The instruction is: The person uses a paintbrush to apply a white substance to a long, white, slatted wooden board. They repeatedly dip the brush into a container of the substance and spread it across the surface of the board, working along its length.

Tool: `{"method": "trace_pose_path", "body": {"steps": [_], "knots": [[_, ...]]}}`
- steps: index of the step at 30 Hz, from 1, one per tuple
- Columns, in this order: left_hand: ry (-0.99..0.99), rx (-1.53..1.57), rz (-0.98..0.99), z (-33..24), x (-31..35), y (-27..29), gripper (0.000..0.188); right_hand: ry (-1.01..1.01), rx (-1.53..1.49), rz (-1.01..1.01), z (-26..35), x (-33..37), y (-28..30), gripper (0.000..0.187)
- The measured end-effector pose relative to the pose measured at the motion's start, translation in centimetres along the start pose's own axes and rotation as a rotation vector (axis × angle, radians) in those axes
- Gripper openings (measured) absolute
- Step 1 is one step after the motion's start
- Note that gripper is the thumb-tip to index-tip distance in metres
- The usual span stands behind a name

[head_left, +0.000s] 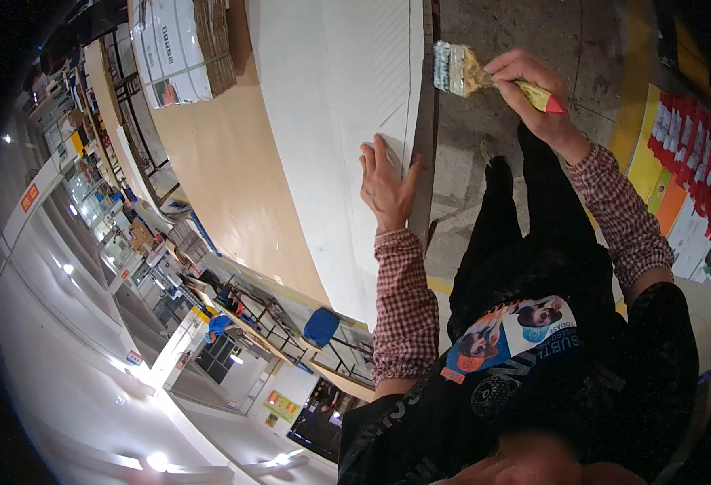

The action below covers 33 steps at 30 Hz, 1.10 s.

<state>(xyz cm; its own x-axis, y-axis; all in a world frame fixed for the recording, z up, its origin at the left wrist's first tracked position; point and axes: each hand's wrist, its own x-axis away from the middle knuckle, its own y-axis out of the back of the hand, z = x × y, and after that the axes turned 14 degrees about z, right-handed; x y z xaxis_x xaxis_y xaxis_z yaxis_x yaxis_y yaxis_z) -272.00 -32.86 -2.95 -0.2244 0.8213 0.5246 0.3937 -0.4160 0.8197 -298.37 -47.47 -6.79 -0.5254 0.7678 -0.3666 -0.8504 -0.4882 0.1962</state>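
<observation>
My right hand [536, 90] grips a wide paintbrush [475, 71] by its yellow handle with a red end. The brush's pale, coated-looking bristles point left, in the air near the table's edge. My left hand [388, 184] lies with fingers spread on a long white sheet [323, 121], close to its right edge. Thin slanted lines mark the sheet's upper right part, beside a dark line along the edge. Under the sheet is a tan tabletop [218, 174], bare on its left side.
A strapped stack of white printed packages [179, 50] stands at the table's far left. A blue stool [320, 326] is left of my left forearm. Red and white items [695, 145] are at the far right. Concrete floor [485, 162] lies between my legs and the table.
</observation>
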Motion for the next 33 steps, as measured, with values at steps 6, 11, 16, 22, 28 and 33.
{"method": "trace_pose_path", "body": {"steps": [6, 11, 16, 22, 28, 33], "knots": [[-0.042, 0.16, 0.063, 0.7, -0.1, 1.6, 0.075, -0.027, -0.006, 0.02, -1.1, -0.2, -1.9, 0.004], [-0.044, 0.147, 0.058, 0.4, -0.2, 1.7, 0.076, 0.005, 0.016, 0.061, 0.3, 0.8, -1.7, 0.005], [-0.051, 0.075, 0.043, 0.5, -0.1, 1.6, 0.08, 0.03, 0.044, 0.015, -0.1, 0.6, -2.7, 0.004], [0.024, -0.104, -0.029, 0.6, -0.2, -1.4, 0.092, -0.039, -0.011, 0.065, 2.0, 3.1, -3.6, 0.003], [0.251, -0.16, -0.177, 0.3, 3.1, -7.7, 0.115, -0.06, 0.027, -0.011, 3.2, 4.7, -3.0, 0.003], [0.095, -0.147, -0.116, 3.2, 5.4, -5.7, 0.104, -0.002, -0.013, 0.006, 3.5, 4.9, -4.1, 0.003]]}}
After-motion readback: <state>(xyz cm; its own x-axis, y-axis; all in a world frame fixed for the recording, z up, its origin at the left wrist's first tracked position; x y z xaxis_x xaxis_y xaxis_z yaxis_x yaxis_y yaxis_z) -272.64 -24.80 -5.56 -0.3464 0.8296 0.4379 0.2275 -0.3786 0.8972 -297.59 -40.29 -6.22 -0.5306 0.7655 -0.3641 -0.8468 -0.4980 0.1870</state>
